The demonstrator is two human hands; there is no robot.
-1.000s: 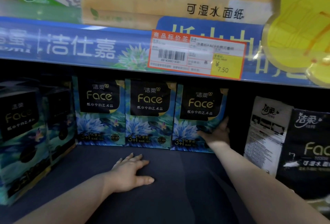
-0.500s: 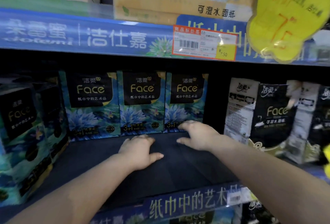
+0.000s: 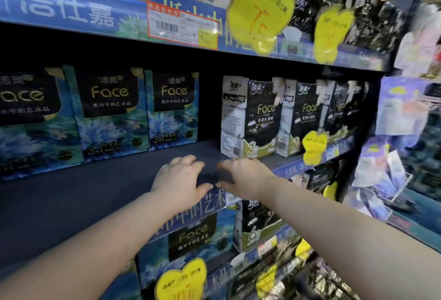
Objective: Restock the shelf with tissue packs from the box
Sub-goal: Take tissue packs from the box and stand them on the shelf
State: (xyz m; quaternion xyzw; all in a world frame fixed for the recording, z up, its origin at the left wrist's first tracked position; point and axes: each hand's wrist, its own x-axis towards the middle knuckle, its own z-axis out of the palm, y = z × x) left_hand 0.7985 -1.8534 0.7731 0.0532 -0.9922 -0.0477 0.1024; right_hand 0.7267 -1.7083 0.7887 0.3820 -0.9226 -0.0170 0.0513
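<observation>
Blue floral tissue packs with black "Face" labels (image 3: 112, 111) stand upright in one row at the back of the dark shelf board (image 3: 71, 192), left of centre frame. Head view: the board in front of them is bare, so I judge restocking partly done, front rows unfilled. My left hand (image 3: 179, 180) and right hand (image 3: 245, 178) hover at the front edge, fingers loosely curled, empty. No box in view.
</observation>
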